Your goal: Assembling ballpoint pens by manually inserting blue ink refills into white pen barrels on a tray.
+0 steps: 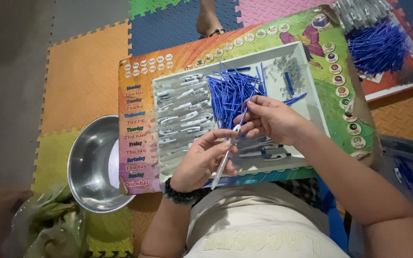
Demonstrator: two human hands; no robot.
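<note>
Left hand (201, 160) pinches clear pen barrel (223, 162); right hand (271, 119) pinches blue refill (243, 116) at its 1 o'clock end — misaligned tip could jam, or knock the refill pile (230, 93) at 12.

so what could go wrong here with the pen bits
1. The left hand holds a clear pen barrel while the right hand feeds in a thin blue refill; a slip could bend it.
2. The small metal springs lie loose in the white tray and might scatter if it is knocked.
3. The blue refill pile sits close by the hands and could be swept out.
</note>
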